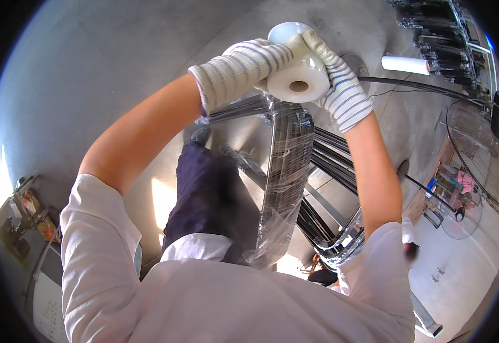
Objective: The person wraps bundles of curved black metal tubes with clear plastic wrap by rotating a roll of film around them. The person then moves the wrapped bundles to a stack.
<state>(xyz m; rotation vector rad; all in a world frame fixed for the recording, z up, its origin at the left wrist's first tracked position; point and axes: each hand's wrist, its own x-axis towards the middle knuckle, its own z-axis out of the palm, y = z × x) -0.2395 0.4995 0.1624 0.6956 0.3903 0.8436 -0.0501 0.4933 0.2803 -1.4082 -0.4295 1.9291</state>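
Observation:
Both my hands wear white knitted gloves with purple stripes. Between them is a thick roll of clear stretch film (318, 68), its open cardboard core facing back toward me. My left hand (254, 60) grips the roll from the left, fingers wrapped over its upper side. On the other side my right hand (341, 83) is closed around the right flank, fingertips meeting near the top. Just beneath the roll is a bundle of dark metal frames (289, 148), covered in shiny, wrinkled film. Whether a strip of film runs from roll to bundle I cannot tell.
Long dark bars (332, 157) extend from the bundle toward the right. Another white film roll (405, 64) lies on the grey floor (129, 51), beside stacked black wrapped bundles (446, 43). A large standing fan (478, 148) is at the right; my leg (195, 183) is left of the bundle.

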